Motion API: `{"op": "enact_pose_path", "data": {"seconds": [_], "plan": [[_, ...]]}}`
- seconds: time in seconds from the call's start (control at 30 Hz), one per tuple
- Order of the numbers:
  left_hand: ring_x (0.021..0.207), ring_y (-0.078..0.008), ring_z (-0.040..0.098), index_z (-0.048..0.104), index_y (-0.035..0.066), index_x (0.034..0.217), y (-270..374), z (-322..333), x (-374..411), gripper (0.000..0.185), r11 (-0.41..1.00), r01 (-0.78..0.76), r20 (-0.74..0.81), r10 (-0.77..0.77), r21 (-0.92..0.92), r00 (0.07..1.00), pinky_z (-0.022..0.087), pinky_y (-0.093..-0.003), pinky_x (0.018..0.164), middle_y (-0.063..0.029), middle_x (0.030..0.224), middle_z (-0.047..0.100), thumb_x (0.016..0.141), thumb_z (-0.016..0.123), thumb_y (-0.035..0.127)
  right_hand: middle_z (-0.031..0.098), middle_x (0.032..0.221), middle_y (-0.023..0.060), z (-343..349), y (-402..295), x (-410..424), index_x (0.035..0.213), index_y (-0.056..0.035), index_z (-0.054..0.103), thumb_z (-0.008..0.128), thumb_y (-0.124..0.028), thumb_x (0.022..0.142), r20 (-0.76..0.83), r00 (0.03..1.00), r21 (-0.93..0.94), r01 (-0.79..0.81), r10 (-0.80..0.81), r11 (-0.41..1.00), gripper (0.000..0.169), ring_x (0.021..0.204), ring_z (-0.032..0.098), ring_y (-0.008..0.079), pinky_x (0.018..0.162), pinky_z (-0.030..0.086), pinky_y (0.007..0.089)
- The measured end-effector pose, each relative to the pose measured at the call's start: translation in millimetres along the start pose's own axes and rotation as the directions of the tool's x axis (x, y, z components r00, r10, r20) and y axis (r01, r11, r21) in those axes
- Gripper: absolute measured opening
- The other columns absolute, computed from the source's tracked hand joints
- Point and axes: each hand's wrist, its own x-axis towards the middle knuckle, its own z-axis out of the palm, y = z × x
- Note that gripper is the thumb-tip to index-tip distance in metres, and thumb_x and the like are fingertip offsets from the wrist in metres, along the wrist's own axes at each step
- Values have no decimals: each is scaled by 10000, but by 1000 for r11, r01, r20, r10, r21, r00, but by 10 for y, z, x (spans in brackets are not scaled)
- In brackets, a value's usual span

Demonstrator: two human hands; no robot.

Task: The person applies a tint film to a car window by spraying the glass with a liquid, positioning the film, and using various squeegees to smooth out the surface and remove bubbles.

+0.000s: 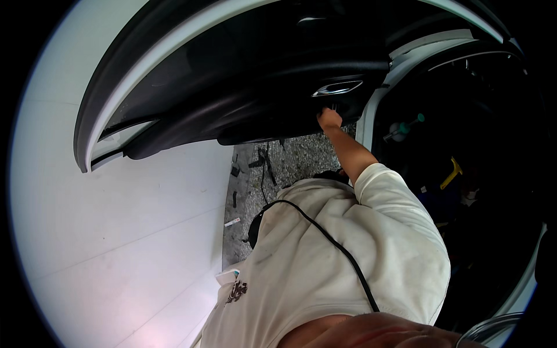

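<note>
My right hand, its arm reaching out from a white short sleeve, is at the dark inner panel of an open car door. The fingers look curled against the panel just below the chrome inner door handle; the dark trim hides their tips, so I cannot tell what they grip. Small bright switch-like parts show beside the fingers. My left hand is out of view. A black cord runs down over my white T-shirt.
The dark car interior on the right holds a yellow hammer-shaped tool and a bottle with a green top. A white wall or panel stands left. Dark scraps and a cord lie on the rough grey ground.
</note>
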Motion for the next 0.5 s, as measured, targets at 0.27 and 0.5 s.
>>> {"op": "enact_pose_path", "data": {"seconds": [0.27,0.5], "plan": [[872,-394,597,568,10,971,-30,-51,-45,413,1000,25,-8,-25,-17,1000,459,-463,738,-240,888,618,811,547,391,652,858,152,-1,-9,11,865,-80,647,580,-301,771,-8,1000,18,5,-5,1000,249,843,628,319,724,513,424],[862,-393,599,565,9,970,40,-64,3,414,999,15,-11,-15,-29,1000,460,-461,732,-239,881,619,811,553,391,650,830,147,75,48,52,870,-81,637,582,-314,777,-25,1000,2,19,-19,1000,257,819,623,326,696,512,442]]}}
